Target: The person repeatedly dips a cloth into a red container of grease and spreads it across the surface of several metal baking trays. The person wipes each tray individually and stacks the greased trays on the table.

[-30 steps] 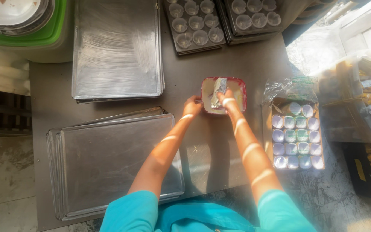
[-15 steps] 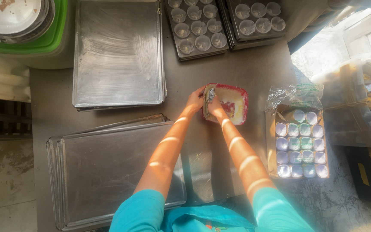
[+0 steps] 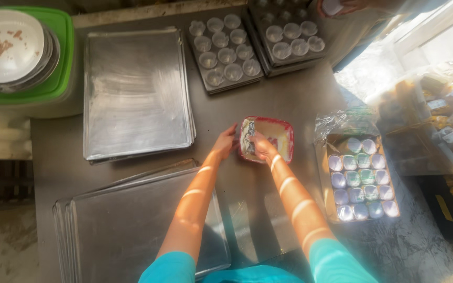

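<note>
Red-rimmed dish lies just ahead; right hand pinches a wrapper inside, left hand steadies its edge, fingers spread.

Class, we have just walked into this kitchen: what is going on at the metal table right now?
A person in turquoise sleeves stands at a metal table. The left hand steadies the edge of a small red-rimmed square tub, while the right hand works inside it with a pale wrapped piece. A box of paper baking cups sits to the right, muffin tins lie beyond, and flat baking trays lie to the left.
</note>
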